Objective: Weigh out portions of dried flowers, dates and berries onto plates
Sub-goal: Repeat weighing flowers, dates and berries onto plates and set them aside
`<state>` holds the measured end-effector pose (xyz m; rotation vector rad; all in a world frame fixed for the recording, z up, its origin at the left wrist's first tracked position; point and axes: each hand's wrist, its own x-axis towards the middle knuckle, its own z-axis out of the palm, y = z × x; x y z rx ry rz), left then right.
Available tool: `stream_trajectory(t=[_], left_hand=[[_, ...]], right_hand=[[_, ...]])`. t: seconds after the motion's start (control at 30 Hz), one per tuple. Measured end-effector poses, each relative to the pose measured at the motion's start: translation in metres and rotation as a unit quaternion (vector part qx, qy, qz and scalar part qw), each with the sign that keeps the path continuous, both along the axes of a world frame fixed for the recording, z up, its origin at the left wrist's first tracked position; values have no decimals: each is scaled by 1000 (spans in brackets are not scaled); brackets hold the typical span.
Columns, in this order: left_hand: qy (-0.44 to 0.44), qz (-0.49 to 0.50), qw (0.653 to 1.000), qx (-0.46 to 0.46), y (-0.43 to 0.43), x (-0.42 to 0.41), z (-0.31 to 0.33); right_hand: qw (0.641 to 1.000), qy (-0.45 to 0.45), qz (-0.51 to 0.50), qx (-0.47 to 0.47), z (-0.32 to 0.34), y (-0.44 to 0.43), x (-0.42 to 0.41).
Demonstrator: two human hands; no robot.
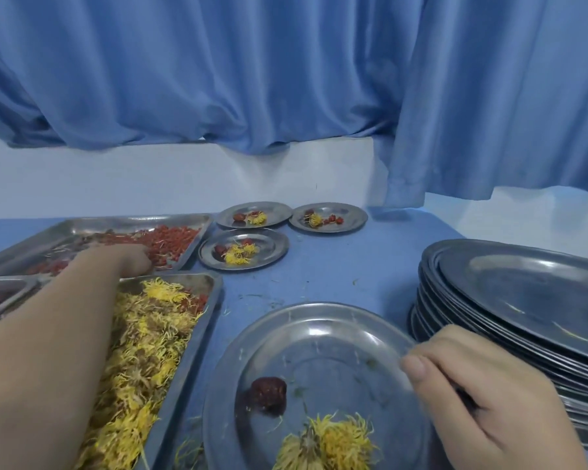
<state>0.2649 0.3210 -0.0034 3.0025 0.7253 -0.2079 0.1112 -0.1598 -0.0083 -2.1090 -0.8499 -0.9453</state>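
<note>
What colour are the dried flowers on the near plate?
Yellow: the dried flowers on the near round steel plate; head view.

No text, label, brand, number or sign can be read. The near plate (319,334) at 6 o'clock, the stack of plates (523,293) at 3 o'clock, the flower tray (197,340) at 8 o'clock and the curtain (218,79) at 12 o'clock all show plain surfaces.
</note>
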Motion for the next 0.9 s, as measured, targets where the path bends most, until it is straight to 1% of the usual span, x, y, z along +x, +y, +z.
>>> stream_trajectory(t=[0.07, 0.23, 0.33, 0.4, 0.5, 0.6, 0.67, 0.77, 0.83, 0.9], left_hand=[[19, 7, 1000, 3, 2, -1, -1], [-10, 46, 999, -1, -6, -5, 6], [-21, 45, 998, 30, -11, -7, 6], [-40, 38, 998, 41, -16, -8, 7], [-79, 34, 996, 24, -20, -10, 11], [-119, 27, 992, 26, -19, -15, 17], [-173, 37, 984, -6, -17, -17, 23], [-272, 59, 958, -75, -9, -18, 33], [-309, 72, 933, -168, -6, -21, 38], [-322, 56, 914, -241, -8, -27, 45]], right_hand=[[1000, 5, 6, -1, 0, 0, 0], [1000, 0, 6, -17, -4, 1, 0], [1000, -3, 0, -20, -5, 1, -1], [1000, -4, -2, -19, -5, 1, 0], [1000, -8, -5, -17, -6, 0, 1], [1000, -10, -10, -18, -6, -1, 1], [1000, -9, -12, -21, -6, -1, 0], [1000, -9, -1, -22, -7, 0, -1], [1000, -12, 2, -22, -7, 0, -2], [1000, -11, -1, -24, -7, 0, -3]])
